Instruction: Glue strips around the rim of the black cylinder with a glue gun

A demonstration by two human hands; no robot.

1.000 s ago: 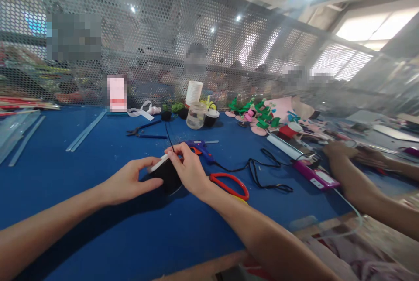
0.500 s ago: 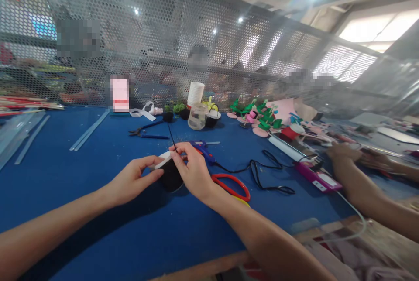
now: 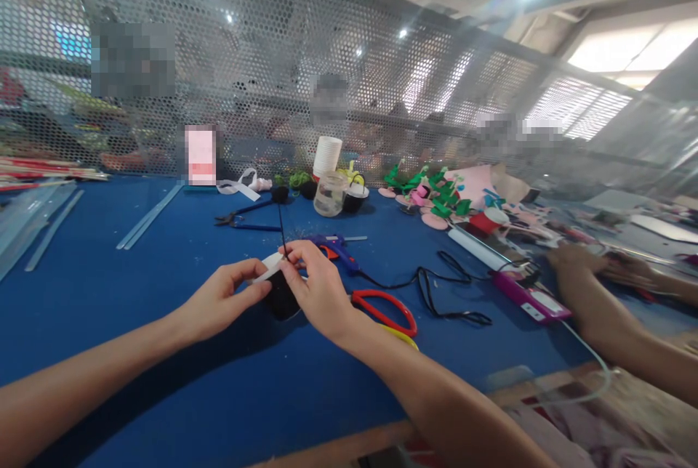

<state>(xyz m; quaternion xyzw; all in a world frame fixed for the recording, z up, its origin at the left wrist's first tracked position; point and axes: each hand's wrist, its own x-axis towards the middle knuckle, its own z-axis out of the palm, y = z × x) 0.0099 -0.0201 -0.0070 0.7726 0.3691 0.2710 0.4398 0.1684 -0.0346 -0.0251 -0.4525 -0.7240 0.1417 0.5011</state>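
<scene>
My left hand (image 3: 221, 301) grips a small black cup with a white rim (image 3: 279, 292), which rests on the blue table (image 3: 136, 279), thumb and fingers closed on its left side. My right hand (image 3: 319, 288) pinches a thin black stem (image 3: 282, 230) that stands up out of the cup's top. A blue glue gun (image 3: 338, 250) lies just behind my right hand. Red-handled scissors (image 3: 384, 308) lie right of my right wrist.
A clear jar (image 3: 329, 194), a stack of white cups (image 3: 327, 155), black pots and pliers (image 3: 240, 217) sit further back. Green and pink craft pieces (image 3: 436, 195) lie at the right. A black cord (image 3: 436, 290) runs across. Another person's hands (image 3: 578, 264) work at the right. A perforated metal screen (image 3: 327, 54) stands behind.
The cup has tipped and turned slightly between my hands, and my right fingers have shifted a little along the stem. The other person's hands moved slightly.
</scene>
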